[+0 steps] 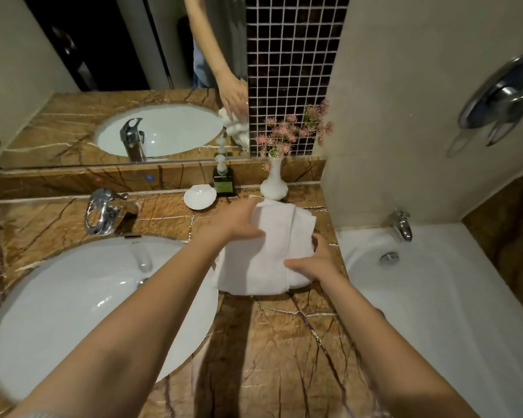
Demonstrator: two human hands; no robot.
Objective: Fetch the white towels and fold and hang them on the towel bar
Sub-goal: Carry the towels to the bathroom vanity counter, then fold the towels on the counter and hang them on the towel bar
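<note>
— Where's the towel?
— On the veined brown marble counter (284,342), between the oval white basin (88,297) and the glossy tub (435,282). It's a soft white towel (272,251), folded into a thick oblong.
— And the hands?
— The left hand (239,224) curls round its far edge, thumb laid across the top. The right hand (314,263) pinches the right fold, thumb on top, fingers curled round the side.

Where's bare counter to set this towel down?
Widest bare counter: the near stretch in front of the towel, between sink and bathtub. A smaller patch lies behind the sink, between faucet and soap dish. The back right corner is crowded: soap dish, bottle and vase.
</note>
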